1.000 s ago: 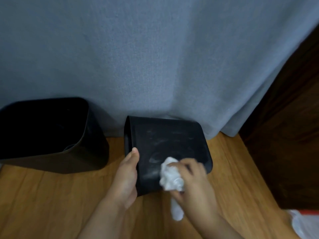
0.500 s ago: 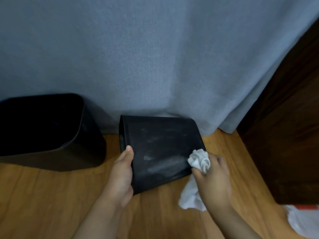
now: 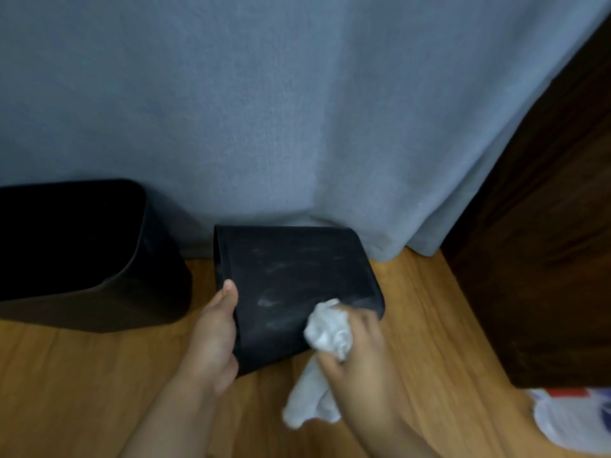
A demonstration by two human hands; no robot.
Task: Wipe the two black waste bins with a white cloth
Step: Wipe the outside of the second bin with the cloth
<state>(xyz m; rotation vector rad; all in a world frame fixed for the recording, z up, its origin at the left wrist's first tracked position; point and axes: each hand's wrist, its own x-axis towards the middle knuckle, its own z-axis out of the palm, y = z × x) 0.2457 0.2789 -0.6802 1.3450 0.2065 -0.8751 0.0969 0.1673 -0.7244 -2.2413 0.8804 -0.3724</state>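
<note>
A black waste bin (image 3: 291, 279) lies tipped on its side on the wooden floor, its broad face up and streaked with pale smears. My left hand (image 3: 215, 335) grips its near left edge, thumb on top. My right hand (image 3: 357, 352) is closed around a crumpled white cloth (image 3: 327, 335), pressed against the bin's near right corner, with a loose tail of cloth hanging toward the floor. A second black waste bin (image 3: 82, 256) stands upright at the left, its opening facing up.
A grey-blue curtain (image 3: 297, 127) hangs right behind both bins down to the floor. Dark wooden furniture (image 3: 545, 259) rises at the right. A white bag with red and blue print (image 3: 575, 421) lies at the lower right on the wooden floor (image 3: 82, 391).
My right hand with the cloth swept from the bin's middle out to its right edge, then came back a little to the near right corner. My left hand kept its hold.
</note>
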